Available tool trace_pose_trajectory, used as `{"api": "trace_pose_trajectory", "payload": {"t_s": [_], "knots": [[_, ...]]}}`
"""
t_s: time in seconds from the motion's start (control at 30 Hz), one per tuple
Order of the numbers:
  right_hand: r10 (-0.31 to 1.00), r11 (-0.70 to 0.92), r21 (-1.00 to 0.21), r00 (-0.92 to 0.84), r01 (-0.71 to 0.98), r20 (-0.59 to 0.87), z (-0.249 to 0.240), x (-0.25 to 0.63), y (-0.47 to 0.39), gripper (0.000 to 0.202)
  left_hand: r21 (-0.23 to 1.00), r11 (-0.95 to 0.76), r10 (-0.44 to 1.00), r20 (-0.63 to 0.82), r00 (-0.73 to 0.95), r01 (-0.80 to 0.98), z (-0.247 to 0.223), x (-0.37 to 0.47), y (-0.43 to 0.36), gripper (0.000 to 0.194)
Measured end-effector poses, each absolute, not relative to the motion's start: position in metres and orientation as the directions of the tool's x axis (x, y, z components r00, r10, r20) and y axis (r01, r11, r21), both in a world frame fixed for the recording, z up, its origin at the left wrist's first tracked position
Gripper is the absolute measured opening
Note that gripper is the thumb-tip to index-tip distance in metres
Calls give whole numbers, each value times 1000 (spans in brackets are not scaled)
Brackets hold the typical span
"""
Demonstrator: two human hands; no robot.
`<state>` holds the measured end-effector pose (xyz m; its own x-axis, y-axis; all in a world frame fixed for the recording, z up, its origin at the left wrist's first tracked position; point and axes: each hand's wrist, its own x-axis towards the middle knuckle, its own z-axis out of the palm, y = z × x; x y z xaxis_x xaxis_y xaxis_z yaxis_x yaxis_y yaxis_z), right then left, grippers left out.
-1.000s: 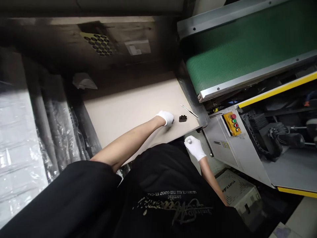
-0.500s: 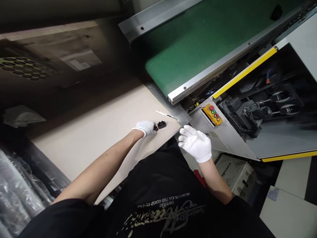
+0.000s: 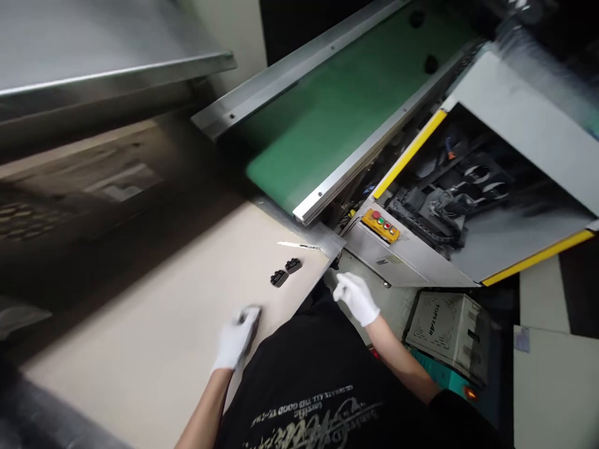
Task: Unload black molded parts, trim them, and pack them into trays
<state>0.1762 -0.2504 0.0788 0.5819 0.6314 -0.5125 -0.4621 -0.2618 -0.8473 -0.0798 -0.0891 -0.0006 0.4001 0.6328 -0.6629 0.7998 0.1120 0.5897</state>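
Observation:
Two small black parts lie side by side near the corner of the pale tabletop (image 3: 187, 324): one black part (image 3: 279, 278) nearer me and the other black part (image 3: 293, 265) just beyond it. Beyond them is a thin white and dark tool (image 3: 299, 246). My left hand (image 3: 236, 337), in a white glove, is over the table to the left of the parts and apart from them. Its fingers are curled and blurred, so what they hold, if anything, cannot be made out. My right hand (image 3: 356, 297), also gloved, hangs off the table's right edge with fingers loosely bent and nothing seen in it.
A green conveyor belt (image 3: 322, 106) with metal rails lies ahead and carries two dark items at its far end. To the right are a yellow button box (image 3: 380, 226) and an open machine cabinet. A cardboard box (image 3: 440, 324) stands low at right.
The view has swung. My left hand has let go of a black part and drawn back toward me and left. Both parts now lie uncovered. My right hand's fingers have curled somewhat.

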Motion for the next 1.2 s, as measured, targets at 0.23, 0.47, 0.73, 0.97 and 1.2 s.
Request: {"api": "trace_pose_trajectory", "payload": {"t_s": [0.23,0.47,0.73,0.97,1.2], "knots": [[752,-625,-715,489,314,-443,50,151,-262,11,645,547,580,-752,313,534,-63,-89,-74,49],[796,-604,-639,406,476,-449,19,180,-265,23,653,609,551,-757,352,450,-75,-68,-56,61],[904,-353,-592,100,725,-416,36,170,-189,24,714,626,670,-698,253,313,-86,-63,-79,24],[961,-139,-667,-63,732,-269,64,125,-129,26,723,639,668,-690,278,261,-92,-67,-79,23],[896,-206,-586,-89,784,-434,59,101,-129,24,729,634,657,-684,318,258,-99,-75,-76,32]]}}
